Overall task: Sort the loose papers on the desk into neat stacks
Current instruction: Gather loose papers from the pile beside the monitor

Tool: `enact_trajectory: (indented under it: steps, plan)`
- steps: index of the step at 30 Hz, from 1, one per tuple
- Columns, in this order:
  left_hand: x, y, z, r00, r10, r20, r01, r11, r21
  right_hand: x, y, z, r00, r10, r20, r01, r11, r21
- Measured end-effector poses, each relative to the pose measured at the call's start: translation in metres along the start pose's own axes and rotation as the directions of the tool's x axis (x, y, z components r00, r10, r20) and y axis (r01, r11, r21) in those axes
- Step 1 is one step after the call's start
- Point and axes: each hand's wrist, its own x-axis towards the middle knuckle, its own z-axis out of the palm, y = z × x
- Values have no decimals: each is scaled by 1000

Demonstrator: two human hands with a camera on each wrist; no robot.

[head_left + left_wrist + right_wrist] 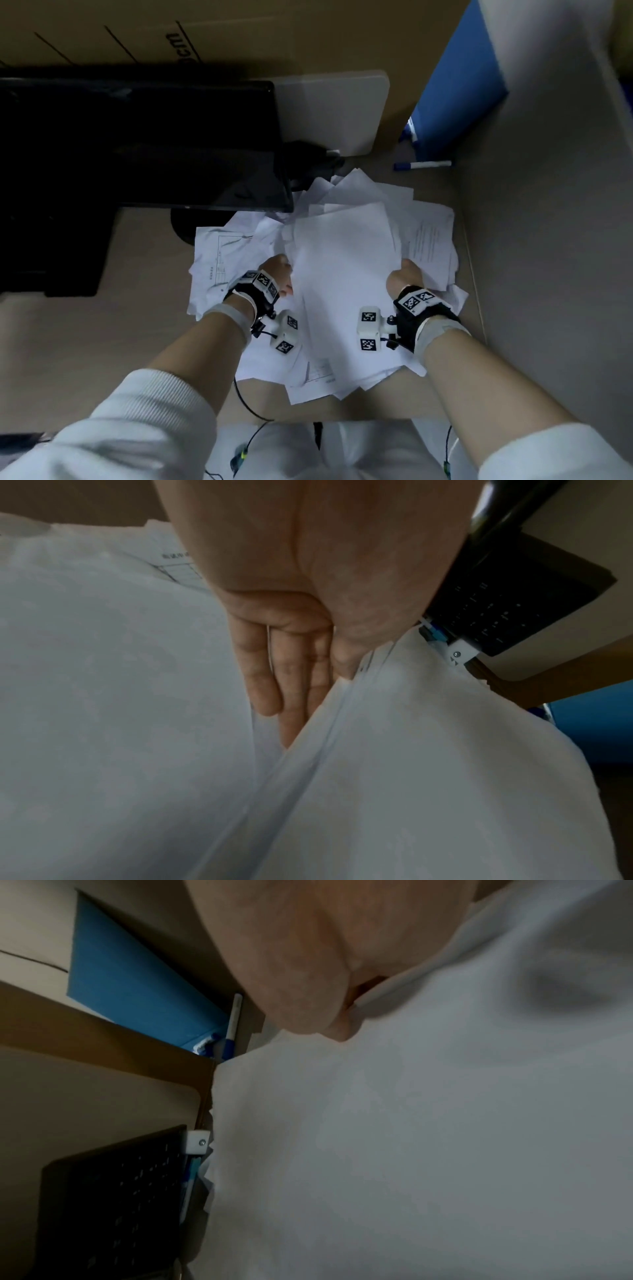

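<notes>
Loose papers [342,260] lie in a messy overlapping heap on the desk [102,342], from near the front edge back toward the monitor [137,144], closer to the right edge than the left. Both hands are at a bundle of sheets on top of the heap: left hand [277,277] at its left side, fingers [263,674] fairly straight & slid under the raised sheets w/ thumb on top, so it's pinching them; right hand [406,277] at the right side, thumb over the sheet edge w/ fingers hidden beneath, apparently a grip, though can't fully confirm. Handling, as a judgement: paper is light, floppy, slick sheet-on-sheet; it'll sag in the middle & fan out or slip if held by one corner. Best to hold opposite long edges, squeeze thru the whole thickness, then tap edges on the desk to square up. A marker [423,165] lies near the right back corner, well apart from the heap.
</notes>
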Motion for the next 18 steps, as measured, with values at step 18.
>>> enact_trajectory:
  steps: [18]
  plan:
    - [-10, 26, 25, 893, 449, -24, -399, 815, 420, -26, 6, 3, 976, 213, 55, -220, 951, 217]
